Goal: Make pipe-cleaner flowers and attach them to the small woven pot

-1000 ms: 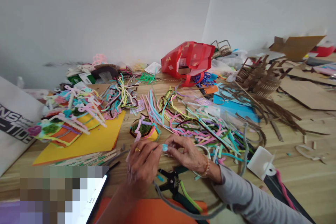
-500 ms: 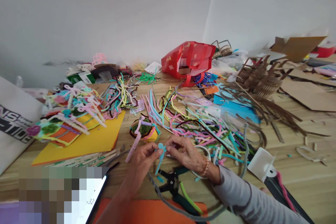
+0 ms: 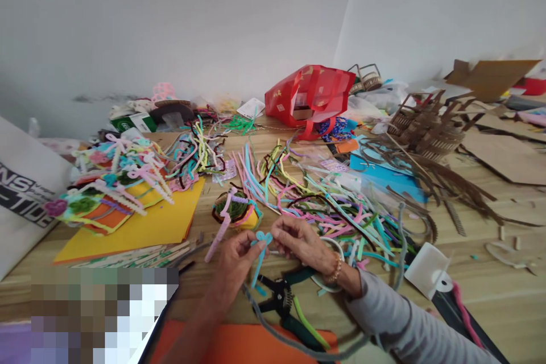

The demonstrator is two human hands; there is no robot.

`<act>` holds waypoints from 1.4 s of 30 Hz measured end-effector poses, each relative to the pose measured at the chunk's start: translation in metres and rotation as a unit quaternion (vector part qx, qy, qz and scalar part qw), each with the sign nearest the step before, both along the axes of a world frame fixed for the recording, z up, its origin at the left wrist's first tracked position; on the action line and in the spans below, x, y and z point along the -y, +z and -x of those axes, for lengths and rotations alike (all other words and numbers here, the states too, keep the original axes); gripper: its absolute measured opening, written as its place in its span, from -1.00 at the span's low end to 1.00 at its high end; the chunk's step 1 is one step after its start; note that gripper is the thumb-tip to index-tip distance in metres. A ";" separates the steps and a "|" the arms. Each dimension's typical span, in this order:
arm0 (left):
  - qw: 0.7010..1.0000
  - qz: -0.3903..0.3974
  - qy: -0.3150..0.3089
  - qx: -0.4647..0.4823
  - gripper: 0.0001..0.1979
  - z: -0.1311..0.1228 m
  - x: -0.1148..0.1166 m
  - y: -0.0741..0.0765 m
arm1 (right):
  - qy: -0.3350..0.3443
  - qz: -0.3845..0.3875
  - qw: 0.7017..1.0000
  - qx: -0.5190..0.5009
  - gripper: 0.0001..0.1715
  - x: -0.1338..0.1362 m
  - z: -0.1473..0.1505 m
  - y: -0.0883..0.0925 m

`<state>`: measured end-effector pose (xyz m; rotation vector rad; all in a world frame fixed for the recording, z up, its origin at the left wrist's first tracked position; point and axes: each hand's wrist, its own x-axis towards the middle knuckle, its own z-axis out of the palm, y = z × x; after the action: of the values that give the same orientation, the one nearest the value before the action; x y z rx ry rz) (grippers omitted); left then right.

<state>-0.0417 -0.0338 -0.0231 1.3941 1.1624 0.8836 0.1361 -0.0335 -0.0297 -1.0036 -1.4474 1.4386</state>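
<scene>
A light-blue pipe cleaner (image 3: 259, 264), bent into small loops at its top with a straight stem hanging down, is pinched in my left hand (image 3: 239, 253) between thumb and fingertips. My right hand (image 3: 301, 243), wearing a beaded bracelet, has its thumb and forefinger closed at the right-hand loop. Below the hands lies a pair of dark-handled wire strippers (image 3: 281, 296). Just behind my left hand sits a small yellow basket-like piece (image 3: 251, 217) with a lilac pipe-cleaner (image 3: 219, 237) handle or strip leaning out of it.
Loose pipe cleaners (image 3: 333, 210) spread behind my hands. Finished-looking colourful pieces (image 3: 115, 199) lie on yellow sheets (image 3: 149, 242) at left. A red bag (image 3: 315, 94), brown woven baskets (image 3: 439, 131), an orange sheet (image 3: 179, 341) and a white tape roll (image 3: 339, 247) lie around.
The top of the light-blue pipe cleaner now shows loops spread to both sides. My right fingertips have shifted slightly up and right; my left hand keeps its pinch.
</scene>
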 end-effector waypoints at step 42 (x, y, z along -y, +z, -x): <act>0.985 0.119 -0.066 0.104 -0.83 0.007 -0.008 -0.007 | 0.023 -0.074 0.992 0.102 -0.64 0.003 -0.002 0.003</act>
<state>-0.0489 -0.0254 -0.0301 1.1414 0.9710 0.7508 0.1379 -0.0361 -0.0272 -1.0522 -1.7083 1.2676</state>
